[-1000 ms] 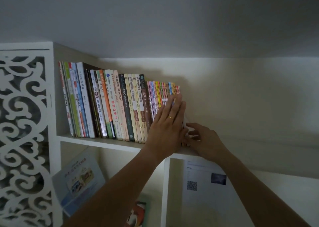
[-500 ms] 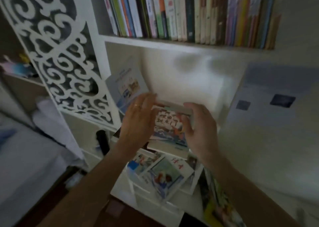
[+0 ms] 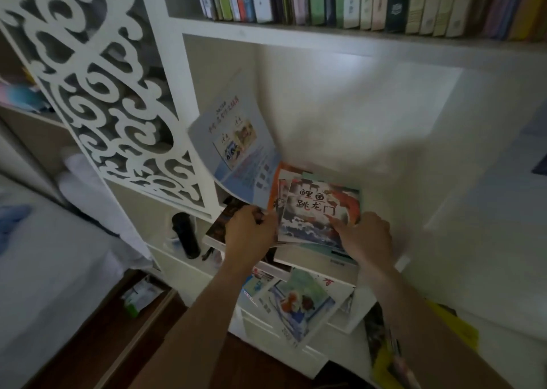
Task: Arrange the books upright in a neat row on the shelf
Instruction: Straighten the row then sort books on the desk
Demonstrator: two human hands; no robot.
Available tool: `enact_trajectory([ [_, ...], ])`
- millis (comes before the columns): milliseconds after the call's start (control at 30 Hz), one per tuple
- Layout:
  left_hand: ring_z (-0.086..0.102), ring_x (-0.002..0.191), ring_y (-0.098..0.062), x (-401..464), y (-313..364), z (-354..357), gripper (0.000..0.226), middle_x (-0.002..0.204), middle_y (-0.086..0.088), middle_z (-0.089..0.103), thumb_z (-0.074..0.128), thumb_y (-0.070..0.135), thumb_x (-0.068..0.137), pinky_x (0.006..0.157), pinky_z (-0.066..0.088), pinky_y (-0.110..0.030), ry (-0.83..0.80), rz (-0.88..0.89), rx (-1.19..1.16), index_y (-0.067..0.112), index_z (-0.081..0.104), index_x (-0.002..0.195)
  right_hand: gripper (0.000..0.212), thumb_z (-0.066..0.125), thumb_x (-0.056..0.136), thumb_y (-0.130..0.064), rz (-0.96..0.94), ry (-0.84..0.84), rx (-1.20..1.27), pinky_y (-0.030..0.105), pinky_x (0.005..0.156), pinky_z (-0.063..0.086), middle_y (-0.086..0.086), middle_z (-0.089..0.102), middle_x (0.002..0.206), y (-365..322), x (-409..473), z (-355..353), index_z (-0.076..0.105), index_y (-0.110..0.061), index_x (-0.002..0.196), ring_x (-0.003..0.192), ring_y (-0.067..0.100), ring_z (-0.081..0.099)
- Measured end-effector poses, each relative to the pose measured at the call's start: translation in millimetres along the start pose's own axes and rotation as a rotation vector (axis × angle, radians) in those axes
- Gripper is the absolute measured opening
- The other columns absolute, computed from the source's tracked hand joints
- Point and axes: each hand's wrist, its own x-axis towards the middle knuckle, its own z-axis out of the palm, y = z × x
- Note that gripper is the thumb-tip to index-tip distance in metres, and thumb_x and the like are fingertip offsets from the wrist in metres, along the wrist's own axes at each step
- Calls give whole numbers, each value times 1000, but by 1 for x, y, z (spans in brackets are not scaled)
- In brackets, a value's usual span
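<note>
A row of upright books (image 3: 370, 1) stands on the top shelf (image 3: 296, 38). On a lower shelf lies a small stack of thin picture books (image 3: 316, 208), the top one showing waves and black characters. My left hand (image 3: 251, 234) grips the stack's left edge. My right hand (image 3: 367, 237) holds its lower right corner, fingers closed on it. Beneath them lie a dark-covered book (image 3: 219, 223) and a thicker white book (image 3: 313, 258).
A pale blue booklet (image 3: 236, 149) leans against the carved white side panel (image 3: 97, 84). More picture books (image 3: 296, 300) lie jumbled on a lower ledge. A black bottle (image 3: 185, 234) stands to the left. Yellow books (image 3: 390, 356) sit at the lower right.
My view dropped from the top shelf to the lower one. Both hands left the upright row, came down around the stack of thin picture books and closed on its edges.
</note>
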Motion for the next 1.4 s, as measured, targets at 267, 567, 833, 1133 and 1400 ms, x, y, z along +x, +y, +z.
enact_trajectory([
  [267, 52, 53, -1, 5, 19, 39, 37, 54, 12, 54, 76, 42, 89, 59, 44, -26, -107, 44, 5, 22, 57, 65, 23, 80, 86, -30, 111, -23, 275, 35, 59, 56, 5, 73, 71, 18, 20, 0, 72, -11, 77, 67, 24, 72],
  [567, 68, 72, -6, 31, 37, 36, 5, 86, 3, 73, 74, 27, 94, 70, 57, -28, -339, 164, -97, 25, 70, 98, 39, 69, 95, -30, 136, 166, 341, 47, 75, 58, 12, 60, 96, 25, 26, 5, 44, -4, 112, 82, 30, 63],
  [833, 61, 69, -15, 18, 22, 26, 17, 79, 1, 69, 54, 22, 103, 61, 52, -35, 320, 513, 188, 19, 70, 109, 31, 52, 98, -33, -53, 290, 99, 42, 64, 60, 7, 65, 106, 21, 34, 17, 54, -28, 128, 83, 29, 67],
  [1133, 42, 130, -41, -2, -23, -63, 67, 143, -21, 44, 72, 23, 83, 103, 40, -55, 768, 156, 536, 14, 43, 143, 38, 72, 87, -23, -2, 107, 97, 30, 65, 50, 18, 62, 107, 30, 52, 16, 63, -24, 124, 84, 33, 65],
  [1400, 65, 68, -5, -17, -18, -92, 17, 77, 11, 69, 70, 15, 97, 54, 48, -16, 441, 329, 110, 32, 70, 95, 55, 75, 82, -15, 170, 43, 322, 34, 53, 58, 11, 64, 103, 18, 55, 10, 47, -12, 129, 79, 28, 67],
])
